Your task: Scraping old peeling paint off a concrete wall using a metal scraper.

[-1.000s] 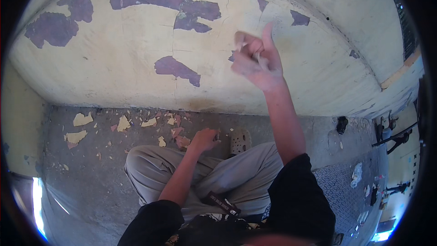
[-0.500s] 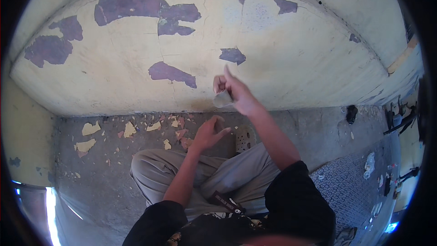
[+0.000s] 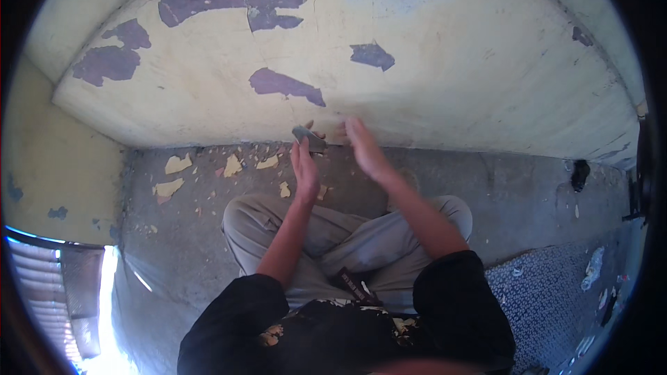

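Observation:
In front of the low wall, my left hand is closed on a small grey sheet that looks like folded sandpaper. The thumb and fingers pinch it near the foot of the wall. Just to the right, my right hand is raised with its fingers stretched out and holds nothing. Motion smears its fingertips, and I cannot tell whether they touch the wall. The cream-painted wall has several purple-grey bare patches, one of them just above my hands.
Flakes of cream paint lie on the grey concrete floor along the wall's foot, to the left. My crossed legs are below my hands. A patterned mat spreads at the right, and a small black object lies near the wall.
The grey sheet has passed from my right hand to my left. My left hand has moved up toward the wall, and my right hand has come down slightly. The view has shifted.

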Available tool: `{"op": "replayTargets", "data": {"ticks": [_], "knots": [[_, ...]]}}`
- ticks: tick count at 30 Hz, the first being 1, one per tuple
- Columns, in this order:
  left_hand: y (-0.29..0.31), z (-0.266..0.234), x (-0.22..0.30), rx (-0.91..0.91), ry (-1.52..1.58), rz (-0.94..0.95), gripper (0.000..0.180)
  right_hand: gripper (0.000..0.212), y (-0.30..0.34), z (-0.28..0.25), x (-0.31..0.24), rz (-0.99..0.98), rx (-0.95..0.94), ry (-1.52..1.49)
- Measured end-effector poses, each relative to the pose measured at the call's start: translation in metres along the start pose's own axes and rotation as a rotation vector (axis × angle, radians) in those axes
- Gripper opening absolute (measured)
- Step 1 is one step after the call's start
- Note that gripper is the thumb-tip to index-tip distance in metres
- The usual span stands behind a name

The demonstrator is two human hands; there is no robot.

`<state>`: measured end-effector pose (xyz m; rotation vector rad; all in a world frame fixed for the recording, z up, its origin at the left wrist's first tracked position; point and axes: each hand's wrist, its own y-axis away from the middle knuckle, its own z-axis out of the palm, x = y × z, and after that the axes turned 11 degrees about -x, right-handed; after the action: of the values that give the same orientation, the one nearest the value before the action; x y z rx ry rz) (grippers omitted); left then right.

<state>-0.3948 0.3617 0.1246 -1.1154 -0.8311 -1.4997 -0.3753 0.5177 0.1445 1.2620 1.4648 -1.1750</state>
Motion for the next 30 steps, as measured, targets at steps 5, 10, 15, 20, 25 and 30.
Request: {"op": "replayTargets", "data": {"ticks": [5,10,15,20,25,30], "knots": [[-0.004,-0.019,0.048,-0.074,0.162,0.113,0.028,0.095,0.004,-0.054,-0.047,-0.056,-0.541,-1.25],[-0.005,-0.018,0.093,-0.222,0.025,-0.008,0.023,0.099,0.01,-0.061,-0.071,-0.092,-0.537,-1.381],[-0.02,-0.003,0.137,-0.457,0.28,-0.068,0.021,0.078,-0.005,-0.066,-0.028,-0.104,-0.522,-1.32],[-0.033,0.018,0.19,-0.657,0.186,-0.125,0.027,0.026,0.007,-0.053,-0.03,0.035,-0.172,0.122],[-0.056,0.053,0.243,-0.559,-0.403,0.168,0.037,0.022,0.013,-0.051,-0.028,0.038,-0.209,0.486],[-0.087,0.117,0.284,-0.17,-1.0,0.746,0.037,0.025,0.022,-0.057,-0.027,0.056,-0.284,0.614]]}}
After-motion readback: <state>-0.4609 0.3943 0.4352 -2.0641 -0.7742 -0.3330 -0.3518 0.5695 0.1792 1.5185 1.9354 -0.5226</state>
